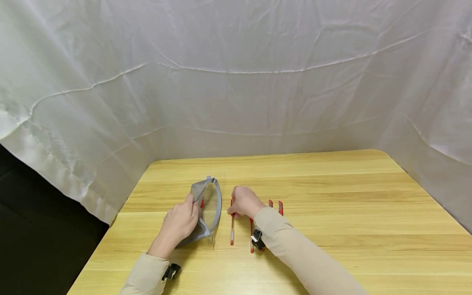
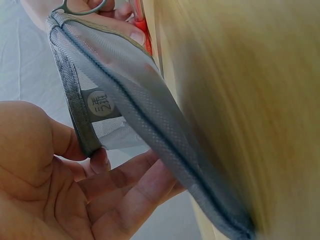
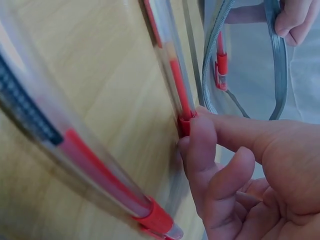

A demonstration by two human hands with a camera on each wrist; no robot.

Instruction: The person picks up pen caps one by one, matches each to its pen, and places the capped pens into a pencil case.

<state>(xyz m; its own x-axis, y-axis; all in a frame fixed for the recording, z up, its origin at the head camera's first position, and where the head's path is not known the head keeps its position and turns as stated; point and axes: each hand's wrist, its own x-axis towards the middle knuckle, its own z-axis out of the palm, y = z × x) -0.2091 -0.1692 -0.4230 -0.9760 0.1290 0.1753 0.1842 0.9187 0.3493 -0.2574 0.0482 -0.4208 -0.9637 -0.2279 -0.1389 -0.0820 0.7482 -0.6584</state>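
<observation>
My left hand (image 1: 177, 221) pinches the near-left edge of a grey mesh zipper pouch (image 1: 219, 205) and holds its mouth wide. One red-capped pen (image 1: 202, 204) is inside the pouch, seen through the opening in the right wrist view too. Just right of the pouch, my right hand (image 1: 246, 201) pinches a clear-barrelled red pen (image 1: 232, 233) near its red cap, between thumb and fingertips. That pen lies along the wooden tabletop in the right wrist view. In the left wrist view, a round label (image 2: 101, 103) shows on the pouch's inner side.
More red pens lie on the table (image 1: 350, 205) beneath and beside my right forearm, including one pen (image 1: 252, 246) left of the wrist and another pen (image 1: 281, 207) beyond it. White cloth (image 1: 258, 102) hangs behind the table and along both sides.
</observation>
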